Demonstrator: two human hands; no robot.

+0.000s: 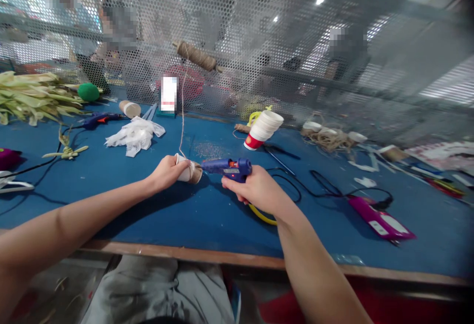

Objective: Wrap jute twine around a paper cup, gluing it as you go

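My left hand (166, 173) is closed around a paper cup (184, 172) that lies tilted on its side just above the blue table. Brown twine covers the cup's right end, and a strand of twine (182, 111) climbs from it to a spool of twine (196, 56) hung on the mesh panel. In my right hand (255, 188) is a blue hot glue gun (227, 167), its handle wrapped by my fingers. Its nozzle points left and meets or nearly meets the twine-wrapped end of the cup.
Stacked paper cups (264, 129) lean behind the glue gun. White plastic film (135, 135) and a second glue gun (98, 120) lie left, near corn husks (33, 94). A purple power strip (381, 220) with black cords sits right. The perforated metal panel (237, 42) borders the table's back.
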